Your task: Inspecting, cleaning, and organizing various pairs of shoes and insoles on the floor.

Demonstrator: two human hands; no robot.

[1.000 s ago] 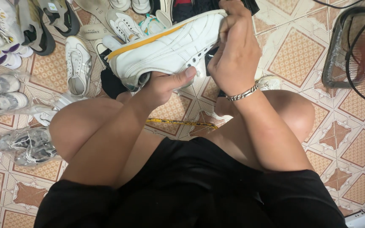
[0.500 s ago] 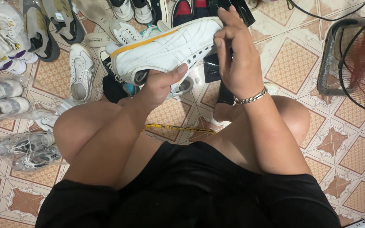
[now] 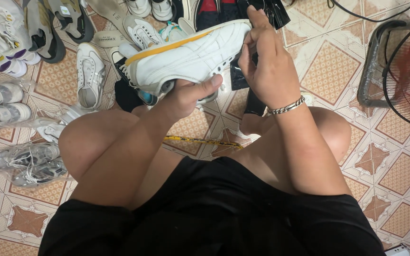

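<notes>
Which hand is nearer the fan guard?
Right. The right hand grips the white sneaker at its end toward the fan guard; the left hand holds its underside, farther away.

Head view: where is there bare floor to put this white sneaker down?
Bare tiles lie between the right hand and the fan. More free floor sits beside the right knee. Left of the white sneaker, loose shoes and bagged pairs crowd the floor.
</notes>
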